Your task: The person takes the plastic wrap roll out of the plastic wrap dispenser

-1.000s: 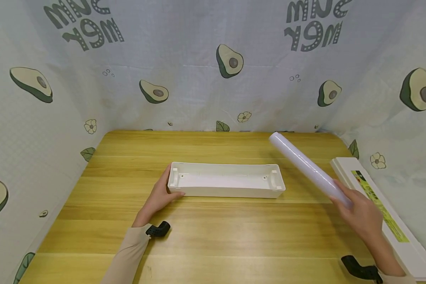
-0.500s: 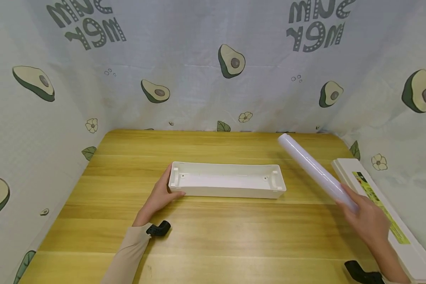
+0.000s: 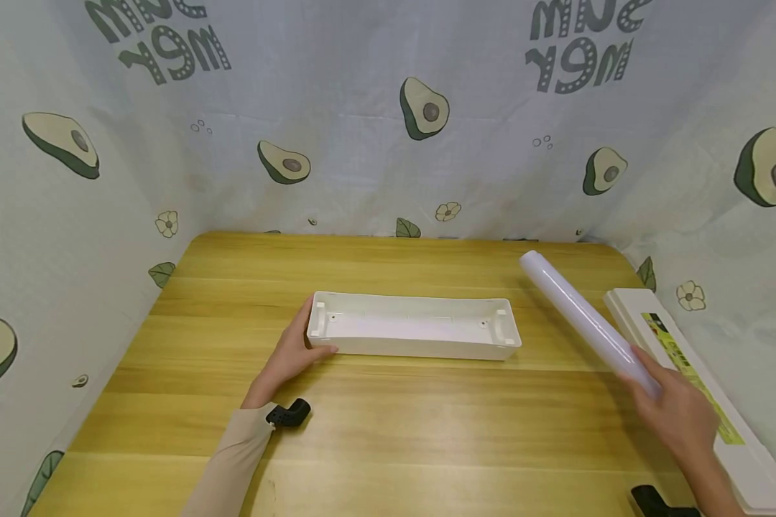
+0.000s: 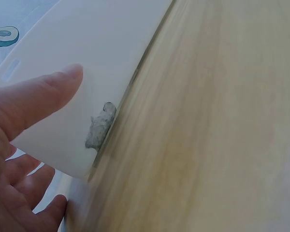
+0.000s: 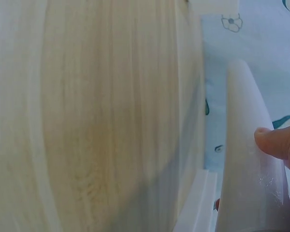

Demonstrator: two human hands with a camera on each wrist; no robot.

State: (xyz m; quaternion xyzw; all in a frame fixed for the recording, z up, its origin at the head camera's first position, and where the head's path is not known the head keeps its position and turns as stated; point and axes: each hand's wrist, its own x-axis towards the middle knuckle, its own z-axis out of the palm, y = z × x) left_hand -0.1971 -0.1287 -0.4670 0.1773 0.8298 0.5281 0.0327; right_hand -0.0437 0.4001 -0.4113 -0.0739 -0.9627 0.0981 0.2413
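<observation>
A long white plastic box (image 3: 420,349), open at the top, lies crosswise on the wooden table, small fittings inside each end. My left hand (image 3: 293,350) grips its left end. In the left wrist view the thumb lies on the box's side wall (image 4: 116,43), above a grey patch (image 4: 101,126), and the other fingers are around the end. Off the table on the right, my right hand (image 3: 675,406) holds a roll of clear plastic wrap (image 3: 582,316) by its near end. The roll slants, far end toward the back left. The right wrist view shows the thumb on the roll (image 5: 249,145).
A long flat white piece (image 3: 744,452) with a yellow-green label lies along the table's (image 3: 394,445) right edge, partly hidden by the right hand. A pale curtain (image 3: 349,93) printed with avocados surrounds the back and sides.
My right hand has moved a little to the right and toward me, carrying the roll with it. The left hand and the box have stayed in place.
</observation>
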